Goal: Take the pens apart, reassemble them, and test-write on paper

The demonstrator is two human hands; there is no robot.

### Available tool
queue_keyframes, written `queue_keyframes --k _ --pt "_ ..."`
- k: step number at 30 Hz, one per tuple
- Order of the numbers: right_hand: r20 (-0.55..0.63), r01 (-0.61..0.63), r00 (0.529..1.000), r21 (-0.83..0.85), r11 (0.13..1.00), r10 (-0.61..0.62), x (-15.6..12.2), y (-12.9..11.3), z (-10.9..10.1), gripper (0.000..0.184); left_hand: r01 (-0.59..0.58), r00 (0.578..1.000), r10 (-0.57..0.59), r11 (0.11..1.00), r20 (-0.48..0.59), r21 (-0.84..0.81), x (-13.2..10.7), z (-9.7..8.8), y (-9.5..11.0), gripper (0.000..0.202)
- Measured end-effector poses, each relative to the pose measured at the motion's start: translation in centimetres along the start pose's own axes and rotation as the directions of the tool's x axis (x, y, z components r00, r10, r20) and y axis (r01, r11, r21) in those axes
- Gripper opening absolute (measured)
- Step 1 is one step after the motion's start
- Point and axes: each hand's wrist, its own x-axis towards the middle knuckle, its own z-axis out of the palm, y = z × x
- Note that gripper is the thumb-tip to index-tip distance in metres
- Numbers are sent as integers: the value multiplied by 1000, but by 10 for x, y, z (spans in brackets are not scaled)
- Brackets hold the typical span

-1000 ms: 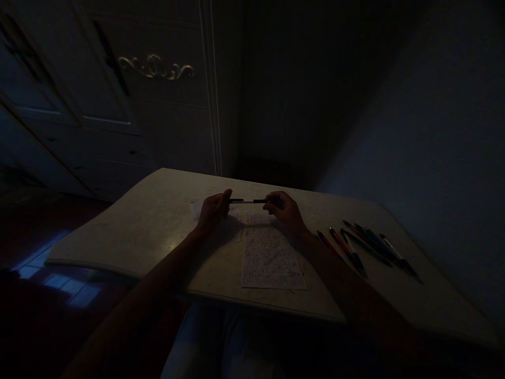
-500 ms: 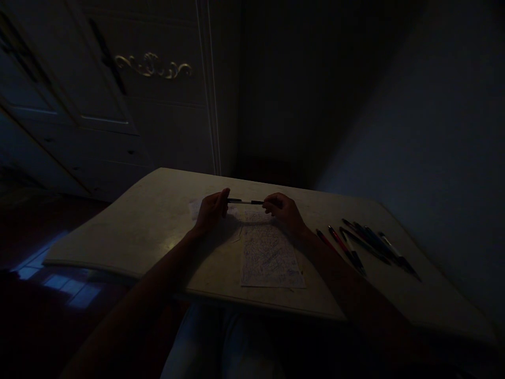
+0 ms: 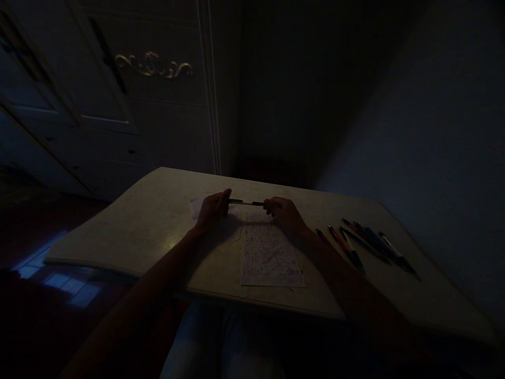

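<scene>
A slim pen point(image 3: 247, 202), dark at both ends with a pale middle, is held level above the table. My left hand point(image 3: 214, 207) grips its left end, thumb pointing up. The fingers of my right hand point(image 3: 283, 211) are pinched round its right end. Beneath and in front of my hands lies a sheet of paper point(image 3: 270, 258) covered in dense scribbles. More paper point(image 3: 195, 207) lies partly under my left hand. The room is dim, so fine detail on the pen is hard to make out.
On the table point(image 3: 130, 226), to the right of my right forearm, several pens point(image 3: 371, 245) lie in a loose group, some red, some dark or white. A cabinet point(image 3: 165, 126) with a gold ornament stands behind at left. A wall point(image 3: 434, 131) borders the right side.
The fingers of my right hand have drawn in closer around the pen's right end. My left hand and the pen stay almost where they were.
</scene>
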Motion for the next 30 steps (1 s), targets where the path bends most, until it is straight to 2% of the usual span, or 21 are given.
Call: queue_keyframes --k 4,13,21,30 --pt "-18 19 1000 59 998 -18 4 -1 -6 22 -10 1000 10 1000 2 16 -2 -1 2 58" --pt "-18 15 1000 66 998 -14 10 4 -33 21 -66 997 61 993 57 96 -2 -2 0 55" --pt "57 -11 998 -2 1000 11 17 19 -50 19 -100 989 67 959 133 264 4 -3 -12 37" --pt "143 31 990 -227 973 2 14 20 -57 8 -127 988 96 952 124 278 8 -7 -13 19"
